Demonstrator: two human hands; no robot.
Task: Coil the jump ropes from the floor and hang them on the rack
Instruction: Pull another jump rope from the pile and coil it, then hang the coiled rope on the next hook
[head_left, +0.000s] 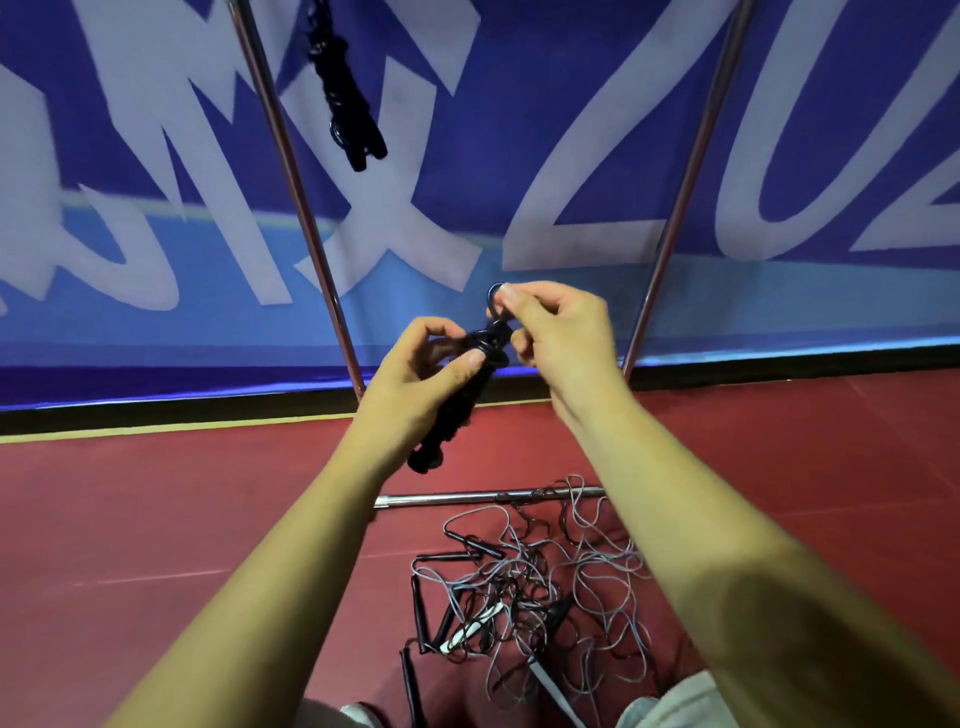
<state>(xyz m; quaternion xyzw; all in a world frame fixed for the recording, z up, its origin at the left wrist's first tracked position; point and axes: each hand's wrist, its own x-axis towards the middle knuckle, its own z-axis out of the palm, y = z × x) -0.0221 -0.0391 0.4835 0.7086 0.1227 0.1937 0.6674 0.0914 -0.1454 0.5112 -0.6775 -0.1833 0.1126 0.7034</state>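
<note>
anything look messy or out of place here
Yes: the loose jump ropes on the red floor lie in one tangled heap, cords crossing each other and draped over the rack's base bar. The hung bundle looks tidy.

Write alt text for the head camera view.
Two bare hands hold a coiled black jump rope before a metal rack: the left hand grips the bundle, the right hand pinches its top loop. A second coiled rope hangs above; tangled ropes lie on the red floor.
</note>
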